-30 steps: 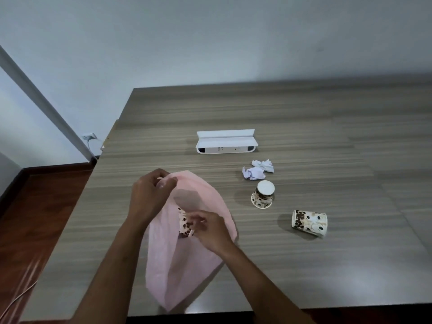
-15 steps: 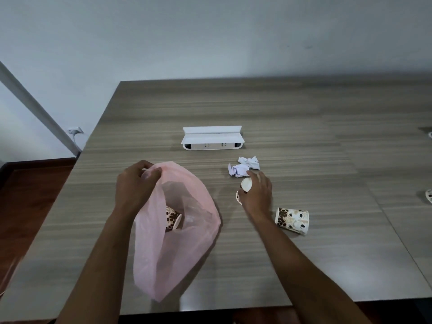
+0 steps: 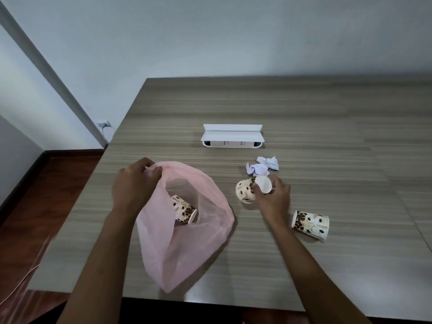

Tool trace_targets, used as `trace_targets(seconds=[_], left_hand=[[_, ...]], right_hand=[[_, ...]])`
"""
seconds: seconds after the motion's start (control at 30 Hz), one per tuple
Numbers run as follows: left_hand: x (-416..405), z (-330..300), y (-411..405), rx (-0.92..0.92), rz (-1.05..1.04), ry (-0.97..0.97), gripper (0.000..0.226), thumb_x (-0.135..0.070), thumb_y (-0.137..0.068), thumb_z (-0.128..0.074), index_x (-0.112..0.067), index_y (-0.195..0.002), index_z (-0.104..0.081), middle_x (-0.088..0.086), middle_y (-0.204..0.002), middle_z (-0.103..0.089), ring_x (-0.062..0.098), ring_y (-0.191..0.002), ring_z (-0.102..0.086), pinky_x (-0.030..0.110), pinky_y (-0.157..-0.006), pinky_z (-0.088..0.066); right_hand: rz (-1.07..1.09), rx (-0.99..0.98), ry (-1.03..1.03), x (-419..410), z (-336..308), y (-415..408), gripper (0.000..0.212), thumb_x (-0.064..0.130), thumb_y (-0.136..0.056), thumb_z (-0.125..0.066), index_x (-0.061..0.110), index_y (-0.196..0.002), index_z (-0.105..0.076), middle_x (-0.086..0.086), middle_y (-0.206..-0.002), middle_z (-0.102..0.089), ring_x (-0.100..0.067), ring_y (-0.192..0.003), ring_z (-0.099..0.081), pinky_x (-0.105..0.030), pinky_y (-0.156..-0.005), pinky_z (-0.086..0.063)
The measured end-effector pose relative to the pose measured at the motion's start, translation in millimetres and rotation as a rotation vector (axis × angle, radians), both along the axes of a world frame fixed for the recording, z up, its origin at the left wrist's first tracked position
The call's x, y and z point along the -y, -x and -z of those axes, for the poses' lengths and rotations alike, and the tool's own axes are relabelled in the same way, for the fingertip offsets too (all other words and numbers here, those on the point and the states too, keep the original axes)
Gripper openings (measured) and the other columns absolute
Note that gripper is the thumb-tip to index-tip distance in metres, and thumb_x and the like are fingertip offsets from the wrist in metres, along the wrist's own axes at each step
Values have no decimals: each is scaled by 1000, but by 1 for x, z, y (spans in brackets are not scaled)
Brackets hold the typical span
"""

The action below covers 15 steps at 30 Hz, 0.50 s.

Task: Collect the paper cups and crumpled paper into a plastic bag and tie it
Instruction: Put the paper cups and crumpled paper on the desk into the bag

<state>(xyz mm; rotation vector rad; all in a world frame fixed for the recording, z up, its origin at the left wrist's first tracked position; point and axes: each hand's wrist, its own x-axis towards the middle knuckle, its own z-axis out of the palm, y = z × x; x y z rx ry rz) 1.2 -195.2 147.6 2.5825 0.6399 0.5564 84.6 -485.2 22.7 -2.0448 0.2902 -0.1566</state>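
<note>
A pink plastic bag lies open on the wooden table, with one patterned paper cup on its side inside it. My left hand pinches the bag's far rim and holds the mouth up. My right hand grips a second paper cup, tilted with its white base toward me, just right of the bag. A third cup lies on its side to the right of my right wrist. Two pieces of crumpled paper sit just beyond the held cup.
A white socket box with its lid up stands farther back at the table's middle. The table's left edge drops to a dark wood floor, and the near edge runs under my forearms. A wall outlet is at the left.
My right hand left the bag after dropping a cup in, reached right and took hold of the upside-down cup, tipping it over. The left hand kept holding the bag's rim.
</note>
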Motion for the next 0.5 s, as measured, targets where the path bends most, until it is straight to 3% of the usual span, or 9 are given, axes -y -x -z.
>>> trace_targets(seconds=[0.1, 0.17, 0.23, 0.3, 0.4, 0.5], left_hand=[[-5, 3, 4, 90, -8, -51, 16, -30, -85, -71, -15, -90, -71, 13, -78, -71, 39, -77, -65, 37, -63, -45], [-6, 3, 7, 118, 3, -60, 14, -29, -85, -72, -15, -88, -71, 12, -72, -70, 38, -72, -65, 34, -59, -42], [-4, 3, 10, 116, 27, -47, 13, -28, -84, -73, -16, -86, -71, 10, -70, -69, 37, -70, -65, 33, -59, -40], [0, 2, 13, 81, 67, -24, 12, -29, -84, -73, -17, -87, -71, 9, -70, -69, 35, -71, -65, 32, -59, -41], [4, 5, 15, 35, 126, -14, 12, -31, -85, -72, -19, -87, -71, 6, -69, -68, 34, -72, -65, 33, -60, -43], [7, 8, 17, 10, 147, 14, 12, -35, -84, -71, -22, -87, -71, 4, -70, -68, 33, -74, -64, 35, -61, -46]], right_hand=[[-91, -14, -228, -23, -23, 38, 35, 38, -69, -77, 32, -102, -66, 2, -105, -63, -11, -85, -65, -33, -76, -56], [-178, -36, -282, -42, -25, 65, 30, 35, -69, -79, 31, -96, -67, 6, -99, -66, -8, -79, -65, -27, -71, -55], [-200, -135, -333, -63, -24, 84, 27, 33, -70, -80, 30, -93, -66, 3, -94, -67, -10, -73, -65, -27, -65, -55], [-166, -315, -511, -87, -22, 94, 24, 27, -76, -79, 25, -93, -62, -6, -94, -69, -16, -66, -66, -30, -56, -55], [-73, -504, -776, -121, -17, 95, 30, 21, -80, -77, 15, -99, -54, -13, -101, -69, -27, -65, -70, -35, -61, -58], [-50, -529, -913, -147, -18, 89, 33, 19, -82, -75, 14, -106, -52, -12, -102, -68, -19, -62, -67, -34, -65, -58]])
